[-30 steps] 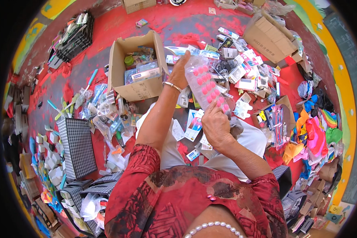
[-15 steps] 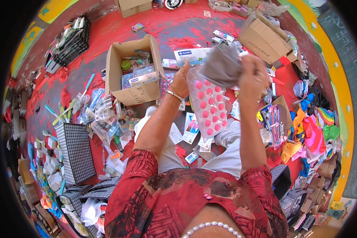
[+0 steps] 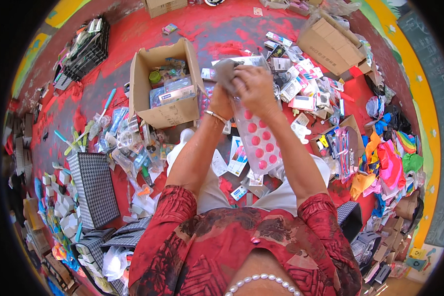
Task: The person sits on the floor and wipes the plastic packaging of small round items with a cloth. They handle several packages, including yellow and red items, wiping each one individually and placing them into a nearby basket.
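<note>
A clear plastic sheet with rows of pink discs [image 3: 261, 143] hangs tilted in front of me, above my lap. My left hand [image 3: 221, 102] is closed on its upper left edge, its fingertips partly covered by a grey cloth [image 3: 225, 74]. The cloth is bunched in my right hand [image 3: 254, 89], whose fingers are closed and pressed against it, right beside my left hand at the sheet's top. My right hand and forearm hide part of the sheet's upper right. Behind both hands lies a flat white and blue package [image 3: 254, 60], mostly covered.
An open cardboard box [image 3: 167, 117] of packaged goods stands ahead left. Small white boxes [image 3: 303, 86] are heaped ahead right, before another carton [image 3: 330, 44]. A checked box [image 3: 94, 190] and plastic packs [image 3: 133, 143] lie left; bright cloth-like pieces [image 3: 389, 163] are piled right.
My right hand has swung left with the grey cloth, from beside the sheet onto its top near my left hand. The heap of white boxes behind is now uncovered.
</note>
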`<act>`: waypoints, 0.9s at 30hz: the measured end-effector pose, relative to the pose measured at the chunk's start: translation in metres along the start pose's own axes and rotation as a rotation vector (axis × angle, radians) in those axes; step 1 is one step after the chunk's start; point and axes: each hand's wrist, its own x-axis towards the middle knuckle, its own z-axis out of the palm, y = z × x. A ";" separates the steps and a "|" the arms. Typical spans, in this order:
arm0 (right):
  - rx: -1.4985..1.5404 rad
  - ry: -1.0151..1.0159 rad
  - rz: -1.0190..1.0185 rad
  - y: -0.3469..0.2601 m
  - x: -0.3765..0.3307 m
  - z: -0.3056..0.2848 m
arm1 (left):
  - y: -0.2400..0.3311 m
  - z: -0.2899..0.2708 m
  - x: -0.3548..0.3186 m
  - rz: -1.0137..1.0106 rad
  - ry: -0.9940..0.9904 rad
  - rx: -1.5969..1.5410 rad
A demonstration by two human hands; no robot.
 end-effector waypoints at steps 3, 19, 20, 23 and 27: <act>-0.094 -0.132 0.120 -0.019 -0.012 -0.002 | -0.002 -0.009 0.001 0.128 -0.229 -0.036; 0.131 -0.235 0.083 -0.018 -0.012 -0.007 | -0.010 -0.026 0.008 -0.011 -0.483 -0.419; 0.192 -0.270 0.016 -0.017 -0.015 -0.008 | -0.007 -0.026 0.009 -0.051 -0.601 -0.550; -0.033 -0.253 0.061 0.016 -0.021 -0.025 | 0.000 -0.016 -0.003 -0.110 -0.061 -0.160; 0.483 0.158 0.535 0.054 -0.013 -0.054 | -0.003 0.011 -0.009 -0.230 0.022 -0.089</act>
